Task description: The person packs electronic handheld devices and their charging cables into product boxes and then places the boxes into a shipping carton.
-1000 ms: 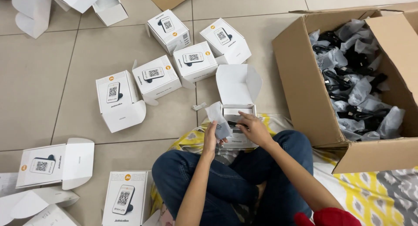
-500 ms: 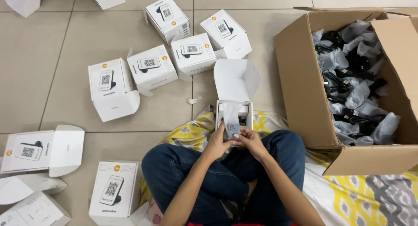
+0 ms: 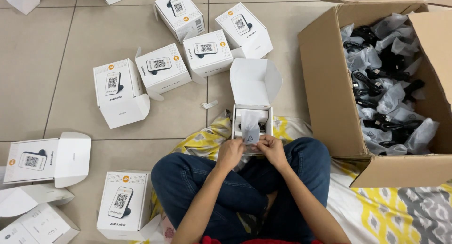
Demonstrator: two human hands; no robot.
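Both your hands, left point(image 3: 229, 153) and right point(image 3: 271, 150), grip by pinching a clear plastic pouch point(image 3: 250, 129) over the open white box point(image 3: 252, 113). Beige floor tiles point(image 3: 56, 46) hold scattered white boxes point(image 3: 162, 67). A cardboard carton point(image 3: 325, 84) stands right.

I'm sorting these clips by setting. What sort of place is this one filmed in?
Probably a home or small workroom floor used for packing goods by hand, not a factory line. The person sits cross-legged on a patterned sheet over floor tiles, ringed by small white product boxes, beside a cardboard carton of bagged cables.

Clear plastic pouch point(image 3: 250, 129) — upright over open white box point(image 3: 253, 113) — lid flipped back.
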